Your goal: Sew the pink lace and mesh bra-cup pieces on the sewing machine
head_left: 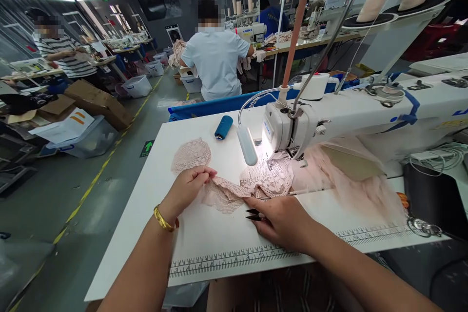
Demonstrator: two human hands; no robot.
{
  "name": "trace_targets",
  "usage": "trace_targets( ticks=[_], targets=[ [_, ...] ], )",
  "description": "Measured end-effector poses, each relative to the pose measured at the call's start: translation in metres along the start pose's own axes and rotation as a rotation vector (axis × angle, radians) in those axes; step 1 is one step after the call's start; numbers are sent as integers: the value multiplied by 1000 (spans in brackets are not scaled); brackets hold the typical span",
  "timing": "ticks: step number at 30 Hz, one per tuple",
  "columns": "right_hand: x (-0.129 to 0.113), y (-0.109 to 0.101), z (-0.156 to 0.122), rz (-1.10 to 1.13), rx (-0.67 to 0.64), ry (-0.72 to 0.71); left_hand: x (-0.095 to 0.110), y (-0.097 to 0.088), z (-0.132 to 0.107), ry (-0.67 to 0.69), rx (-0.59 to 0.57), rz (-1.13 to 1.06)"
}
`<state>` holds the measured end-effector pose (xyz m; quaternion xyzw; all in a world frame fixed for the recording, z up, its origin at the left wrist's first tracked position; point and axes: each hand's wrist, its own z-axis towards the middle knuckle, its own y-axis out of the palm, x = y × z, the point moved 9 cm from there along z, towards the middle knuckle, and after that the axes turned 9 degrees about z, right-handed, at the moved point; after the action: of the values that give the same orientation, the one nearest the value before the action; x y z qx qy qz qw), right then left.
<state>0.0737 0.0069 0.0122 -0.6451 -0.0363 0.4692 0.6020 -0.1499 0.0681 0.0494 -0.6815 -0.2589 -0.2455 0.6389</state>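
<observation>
My left hand (185, 190) pinches the left end of a pale pink lace piece (231, 189) between thumb and fingers. The lace stretches right, gathered in folds, to a patterned part lying under the needle area of the white sewing machine (278, 129). In my right hand (288, 219) is a pair of dark thread snips (253, 215), blades pointing left; the index fingertip rests at the lower edge of the lace. Another lace piece (192, 153) lies flat beyond my left hand. The needle itself is too small to make out.
A teal thread spool (224, 127) lies at the table's back. A small lamp (247, 145) hangs beside the machine head. Pink tulle (358, 190) spreads to the right, near a black pouch (438, 200). A ruler strip (234, 262) runs along the front edge. Co-workers sit and stand beyond.
</observation>
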Motion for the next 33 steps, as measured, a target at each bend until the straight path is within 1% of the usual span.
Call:
trace_targets(
  ticks=[1, 2, 3, 4, 6, 7, 10, 12, 13, 16, 18, 20, 22, 23, 24, 26, 28, 29, 33],
  targets=[
    [0, 1, 2, -12, -36, 26, 1, -9, -1, 15, 35, -17],
    [0, 1, 3, -17, -66, 48, 6, -17, -4, 70, 63, -20],
    [-1, 1, 4, -18, -88, 65, 13, -21, -7, 149, 62, -10],
    [-1, 1, 5, -15, -104, 76, 21, -20, -10, 232, 28, 15],
    [-2, -1, 7, -4, -120, 85, 31, -8, -16, 364, -79, 109],
    [-3, -1, 8, 0, -123, 88, 33, 0, -17, 398, -111, 171],
    [-4, 0, 9, 10, -125, 94, 30, 18, -13, 440, -109, 337],
    [-4, 1, 9, 10, -125, 101, 27, 28, -10, 451, -125, 378],
    [-4, 1, 9, 12, -123, 101, 27, 30, -9, 456, -128, 380],
    [-6, -4, 5, 51, -114, 92, 35, 25, -13, 486, -111, 312],
    [-9, -9, 0, 131, -145, 70, 45, 19, -20, 499, -127, 177],
    [-14, -12, -8, 285, -244, 40, 53, 19, -28, 478, -198, 17],
    [-19, -15, -15, 480, -330, 26, 58, 26, -35, 434, -280, -106],
    [-19, -19, -17, 562, -322, 36, 60, 31, -37, 415, -308, -146],
    [-17, -25, -16, 618, -274, 53, 62, 36, -39, 400, -324, -179],
    [-9, -36, -12, 640, -105, 86, 63, 45, -39, 375, -336, -238],
    [-5, -41, -6, 594, 46, 81, 63, 53, -37, 347, -337, -283],
    [-5, -42, -3, 561, 96, 62, 61, 55, -36, 333, -330, -298],
    [-7, -39, 4, 414, 230, -28, 59, 58, -33, 308, -295, -314]
  ],
)
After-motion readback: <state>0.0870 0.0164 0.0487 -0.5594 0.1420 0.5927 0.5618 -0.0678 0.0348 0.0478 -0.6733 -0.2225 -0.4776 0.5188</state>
